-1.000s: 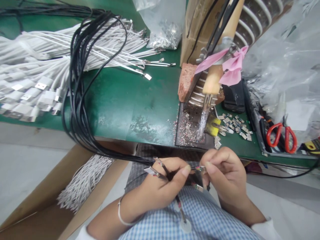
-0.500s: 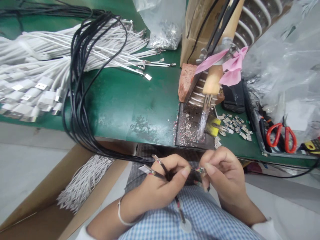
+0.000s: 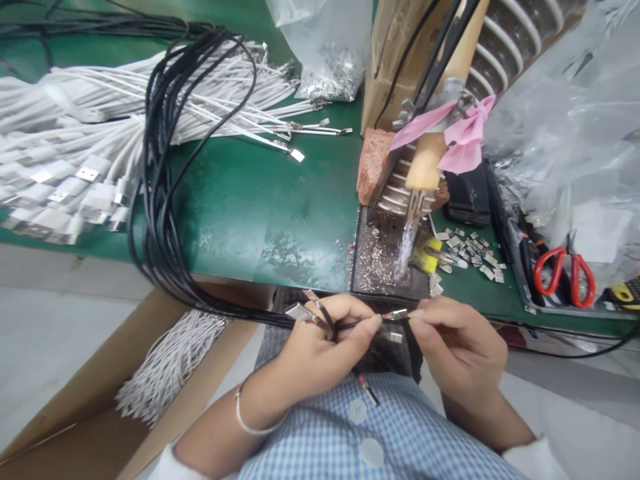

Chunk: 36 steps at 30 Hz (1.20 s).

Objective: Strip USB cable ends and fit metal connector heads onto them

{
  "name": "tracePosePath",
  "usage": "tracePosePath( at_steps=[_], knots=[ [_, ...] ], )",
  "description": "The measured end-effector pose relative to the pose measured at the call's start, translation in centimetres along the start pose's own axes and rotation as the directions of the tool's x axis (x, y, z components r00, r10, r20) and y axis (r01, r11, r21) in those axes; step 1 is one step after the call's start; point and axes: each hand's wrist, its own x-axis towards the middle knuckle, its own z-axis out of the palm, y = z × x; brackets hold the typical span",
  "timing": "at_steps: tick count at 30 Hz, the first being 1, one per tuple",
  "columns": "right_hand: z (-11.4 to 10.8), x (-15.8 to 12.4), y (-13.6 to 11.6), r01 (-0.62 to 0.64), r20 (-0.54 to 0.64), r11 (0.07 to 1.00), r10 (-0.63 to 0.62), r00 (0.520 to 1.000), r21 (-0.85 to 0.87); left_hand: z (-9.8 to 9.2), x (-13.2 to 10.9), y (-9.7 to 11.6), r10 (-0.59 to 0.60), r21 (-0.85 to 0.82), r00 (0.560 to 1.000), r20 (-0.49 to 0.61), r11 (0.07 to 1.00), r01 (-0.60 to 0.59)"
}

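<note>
Just off the green surface's (image 3: 240, 200) edge, left hand (image 3: 330, 353) pinches black cables (image 3: 267, 318), one metal connector (image 3: 399, 315) poking out. Right hand (image 3: 460, 350) has fingers narrow near its tip; can't tell if they're gripping. I'd support close behind, sparing the coloured wires (image 3: 386, 317).

I count my two hands (image 3: 325, 350), five wire ends (image 3: 397, 315), one bracelet (image 3: 240, 415), two white buttons (image 3: 373, 452), one yellow sponge (image 3: 427, 260), one pink bow (image 3: 467, 137) and one tool with red handles (image 3: 582, 280)
</note>
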Motion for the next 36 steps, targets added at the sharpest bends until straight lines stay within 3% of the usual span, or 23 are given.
tracePosePath(
  at_steps=[10,36],
  knots=[
    [0.0,1.5,0.9,0.245,0.08,0.934,-0.232,0.969,-0.261,0.3,1.2,-0.5,-0.012,-0.064,0.999,-0.044,0.998,0.009],
    [0.2,1.8,0.5,0.234,0.059,0.942,-0.226,0.972,-0.241,0.2,1.4,0.3,-0.019,-0.057,0.997,-0.075,0.998,0.014]
  ],
)
